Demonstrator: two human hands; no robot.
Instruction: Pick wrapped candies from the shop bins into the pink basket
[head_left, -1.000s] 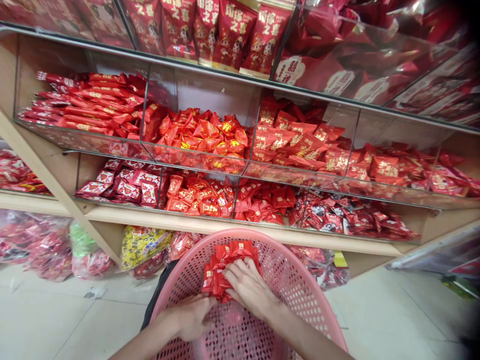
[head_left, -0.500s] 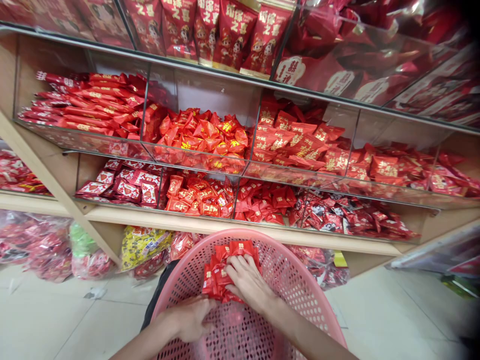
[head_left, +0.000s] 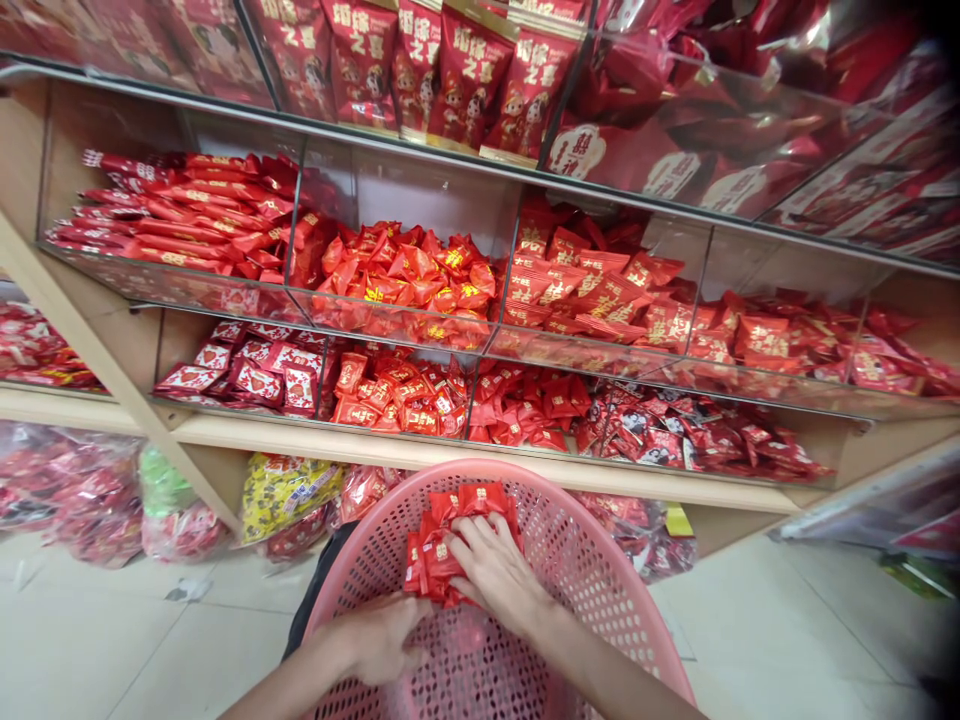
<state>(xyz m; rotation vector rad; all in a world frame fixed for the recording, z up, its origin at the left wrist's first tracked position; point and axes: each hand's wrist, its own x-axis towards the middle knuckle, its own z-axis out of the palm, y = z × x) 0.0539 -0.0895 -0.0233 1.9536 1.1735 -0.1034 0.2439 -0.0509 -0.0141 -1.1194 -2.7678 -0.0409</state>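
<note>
A pink perforated plastic basket [head_left: 660, 640] fills the lower middle of the head view. Inside it, toward the far side, is a heap of small red candy packets [head_left: 424, 560] with gold print. My right hand [head_left: 495, 575] rests over the heap, its fingers spread and bent on the packets; its palm side is hidden. My left hand [head_left: 382, 640] is at the near left of the heap, blurred, with one finger by the lower packets. Whether it grips anything does not show.
Above the basket, a wooden shelf [head_left: 525, 462] carries clear-fronted bins of red packets [head_left: 412, 265]. Bagged goods sit below, among them a yellow bag [head_left: 289, 492]. Pale floor tiles [head_left: 217, 640] lie around. Something dark [head_left: 319, 585] shows at the basket's left.
The fingers of my right hand have spread slightly over the packets. My left hand stays in nearly the same place. The view has shifted very slightly.
</note>
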